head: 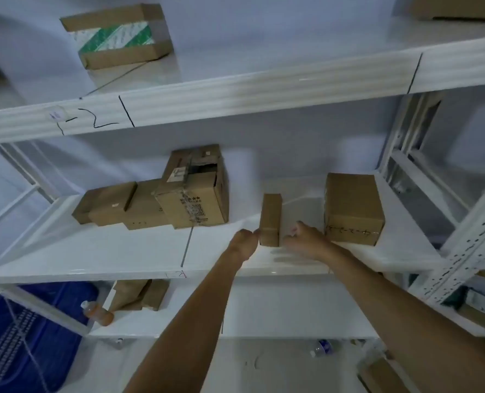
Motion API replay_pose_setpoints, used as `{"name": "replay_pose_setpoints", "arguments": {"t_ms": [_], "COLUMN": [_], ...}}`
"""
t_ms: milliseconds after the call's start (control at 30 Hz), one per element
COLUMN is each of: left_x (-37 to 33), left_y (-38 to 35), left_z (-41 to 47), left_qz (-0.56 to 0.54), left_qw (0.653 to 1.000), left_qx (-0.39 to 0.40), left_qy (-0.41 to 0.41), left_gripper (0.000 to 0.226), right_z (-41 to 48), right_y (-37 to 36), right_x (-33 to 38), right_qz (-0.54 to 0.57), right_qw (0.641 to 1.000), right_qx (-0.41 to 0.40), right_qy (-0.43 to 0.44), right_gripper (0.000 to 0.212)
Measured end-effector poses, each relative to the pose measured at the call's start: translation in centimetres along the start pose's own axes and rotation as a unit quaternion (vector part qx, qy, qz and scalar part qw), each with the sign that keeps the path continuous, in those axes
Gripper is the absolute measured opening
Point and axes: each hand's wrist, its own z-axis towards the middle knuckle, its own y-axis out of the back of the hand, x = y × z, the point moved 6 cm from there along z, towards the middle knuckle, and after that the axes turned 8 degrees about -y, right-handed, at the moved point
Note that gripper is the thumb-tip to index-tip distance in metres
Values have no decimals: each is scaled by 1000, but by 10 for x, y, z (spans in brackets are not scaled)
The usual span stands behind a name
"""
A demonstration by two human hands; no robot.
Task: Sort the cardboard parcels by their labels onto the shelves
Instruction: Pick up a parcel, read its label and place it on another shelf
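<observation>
The left hand (244, 241) is curled loosely, its knuckles touching the near left corner of a small narrow box (270, 219) that stands on the middle shelf (108, 251). The right hand (303, 239) sits just on the other side of that box, fingers bent and partly closed, close to its right face; whether it actually touches the cardboard cannot be made out. Neither hand is wrapped around the box, so it looks set down, bracketed between the two rather than gripped. The box lies straight ahead of both hands, its long axis running away from the person toward the back of the shelf, and the left hand is the one clearly in contact. Any nudge to square it up would probably come from that side, pushing it rightward or deeper. Just beyond the right hand stands a larger box (352, 208) with handwriting along its front edge, near the small one but apart from it. Farther left on the same shelf, past a dark dividing line (187, 248), sits a cluster of boxes (156, 202) pressed together. On the shelf above is a box with green and white tape (116, 38), and the edge of that shelf carries a handwritten label (91, 121).
</observation>
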Motion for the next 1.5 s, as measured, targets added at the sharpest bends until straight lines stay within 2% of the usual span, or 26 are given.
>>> {"name": "replay_pose_setpoints", "arguments": {"t_ms": [67, 133, 233, 433, 567, 667, 833, 967, 1067, 1233, 1300, 1433, 1500], "left_x": [-1, -1, 6, 10, 11, 12, 18, 10, 1, -1, 1, -2, -5], "left_y": [-7, -13, -22, -27, -31, -31, -32, -19, -4, 9, 12, 21, 30], "left_z": [4, 6, 13, 27, 32, 31, 22, 10, 3, -12, -20, -34, -37], "left_qz": [-51, -70, -97, -132, -162, -186, -226, -233, -252, -288, -297, -318, -330], "left_qw": [998, 997, 995, 990, 986, 982, 973, 971, 967, 956, 953, 945, 940], "left_qx": [-9, -19, -29, -45, -30, -27, -11, 18, 33, 50, 55, 42, 33], "left_qy": [29, 29, 24, -1, 6, 14, 54, 45, 24, -10, -22, -59, -78], "left_gripper": [45, 54, 60, 39, 48, 47, 24, 38, 47, 47, 42, 49, 42], "right_z": [9, 19, 35, 48, 50, 50, 33, 21, 6, -33, -49, -74, -83], "right_y": [-3, -9, -14, -28, -25, -24, -22, -21, -19, -23, -28, -31, -31], "right_x": [-4, -7, -5, -9, -15, -18, -7, 7, 21, 42, 50, 63, 67], "right_qz": [21, 38, 79, 156, 208, 211, 177, 151, 171, 210, 239, 272, 291], "right_qw": [999, 999, 997, 987, 976, 974, 980, 985, 979, 954, 943, 927, 922], "right_qx": [20, 26, 2, 2, -16, -37, -58, -59, -90, -209, -229, -256, -255], "right_qy": [-14, -13, -16, -46, -58, -66, -66, -63, -62, -50, -38, -17, -11], "right_gripper": [68, 67, 59, 51, 43, 37, 36, 34, 35, 29, 28, 27, 28]}}
